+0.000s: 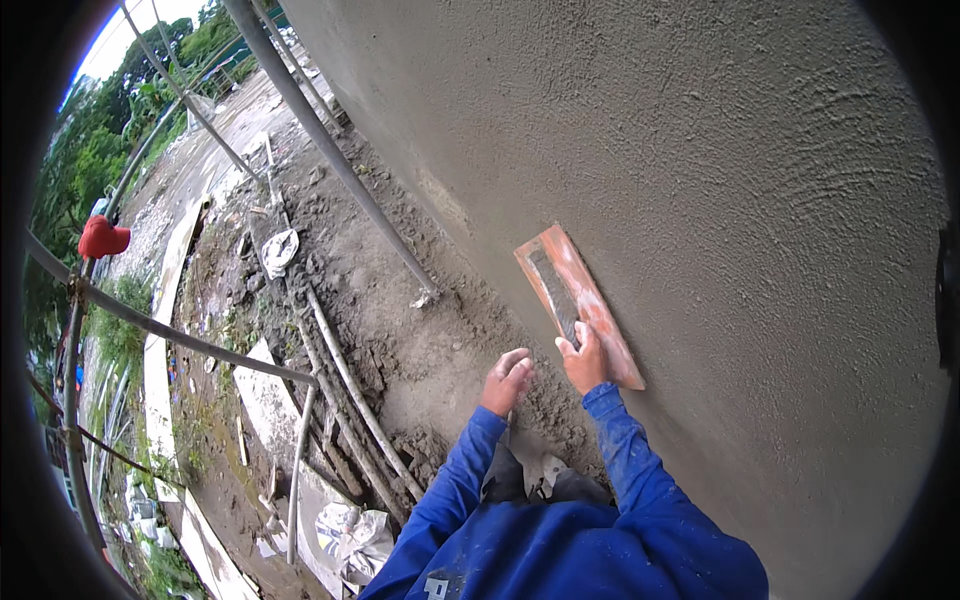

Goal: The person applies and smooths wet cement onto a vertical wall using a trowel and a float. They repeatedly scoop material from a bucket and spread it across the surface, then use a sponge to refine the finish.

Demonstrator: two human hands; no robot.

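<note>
Orange float (592, 308): resting slantwise against the grey wall (760, 260), handle side facing outward.
Right hand (585, 362): gripping the lower part of the float's handle, fingers curling around it.
Left hand (507, 382): hovering near the float, half open, fingers bending loosely, holding nothing.
Plaster marks (835, 150): curving across the wall's upper right.
Grey pole (340, 165): standing on the dirt ground (425, 375).
Red cap (103, 238): sitting at far left.
</note>
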